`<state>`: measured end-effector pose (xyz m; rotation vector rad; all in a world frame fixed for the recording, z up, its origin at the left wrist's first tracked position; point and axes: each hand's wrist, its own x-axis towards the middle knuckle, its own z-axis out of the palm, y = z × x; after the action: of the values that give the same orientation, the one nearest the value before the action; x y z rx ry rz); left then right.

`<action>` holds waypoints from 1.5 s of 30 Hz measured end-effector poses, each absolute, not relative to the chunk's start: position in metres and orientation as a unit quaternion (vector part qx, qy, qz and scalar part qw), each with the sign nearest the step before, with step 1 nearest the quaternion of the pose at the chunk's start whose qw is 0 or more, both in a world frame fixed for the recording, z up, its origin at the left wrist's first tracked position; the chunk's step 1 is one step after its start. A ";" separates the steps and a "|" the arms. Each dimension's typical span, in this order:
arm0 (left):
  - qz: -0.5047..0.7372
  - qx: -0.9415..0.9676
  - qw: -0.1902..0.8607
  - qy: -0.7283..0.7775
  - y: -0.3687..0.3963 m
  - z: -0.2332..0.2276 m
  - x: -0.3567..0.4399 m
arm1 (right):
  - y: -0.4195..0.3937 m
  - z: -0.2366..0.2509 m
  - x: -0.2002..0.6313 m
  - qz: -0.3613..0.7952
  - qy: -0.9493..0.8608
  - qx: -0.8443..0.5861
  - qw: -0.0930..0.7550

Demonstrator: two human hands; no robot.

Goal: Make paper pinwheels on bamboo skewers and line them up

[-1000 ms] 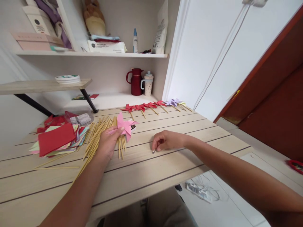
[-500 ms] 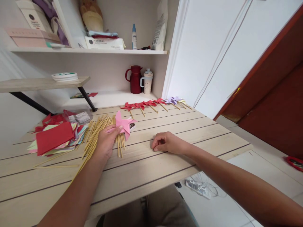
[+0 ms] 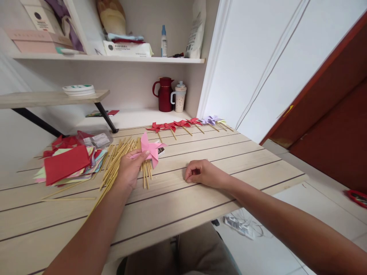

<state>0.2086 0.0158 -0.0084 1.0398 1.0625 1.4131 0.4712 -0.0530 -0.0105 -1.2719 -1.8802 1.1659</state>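
Observation:
A pink paper pinwheel (image 3: 149, 148) is pinched between the thumb and fingers of my left hand (image 3: 130, 166), above a heap of thin wooden sticks (image 3: 117, 158). Just behind the pinwheel a small box with dark contents (image 3: 161, 151) shows in part. My right hand (image 3: 200, 172) rests on the wooden table (image 3: 172, 214) with its fingers curled and thumb against them; whether anything is inside them I cannot make out. Left of the sticks lies a stack of coloured paper with a red sheet (image 3: 67, 165) on top.
Red pinwheels (image 3: 181, 123) on sticks lie along the table's back edge, beside a purple pinwheel (image 3: 210, 120). Behind them stand a dark red jug (image 3: 165, 95) and a speckled cup (image 3: 179, 100). A raised wooden shelf (image 3: 51, 98) stands at left, near a clear plastic packet (image 3: 100, 139).
The view has shifted slightly. Both hands hold the same poses, and the pink pinwheel stays in my left hand.

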 end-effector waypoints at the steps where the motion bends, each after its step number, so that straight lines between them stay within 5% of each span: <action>1: 0.587 0.437 0.521 0.439 0.015 -0.008 0.209 | -0.054 -0.010 0.471 0.434 -0.704 -0.480 0.293; 7: 0.578 0.457 0.516 0.437 0.015 -0.010 0.208 | -0.048 -0.003 0.461 0.427 -0.694 -0.485 0.317; 15: 0.594 0.446 0.519 0.423 0.015 -0.009 0.208 | -0.019 0.046 0.404 0.452 -0.636 -0.396 0.484; 25: 0.646 0.428 0.493 0.395 0.012 0.001 0.209 | -0.013 0.044 0.382 0.210 -0.699 -0.369 0.575; 30: 0.628 0.465 0.486 0.392 0.009 0.003 0.209 | -0.013 0.037 0.387 0.187 -0.709 -0.367 0.572; 45: 0.607 0.520 0.447 0.401 0.000 0.013 0.217 | -0.011 0.029 0.390 0.361 -0.691 -0.335 0.530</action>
<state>0.2173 0.0000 0.0131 1.2875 0.9936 1.5040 0.3899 -0.0107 0.0292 -0.7989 -1.6492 0.8620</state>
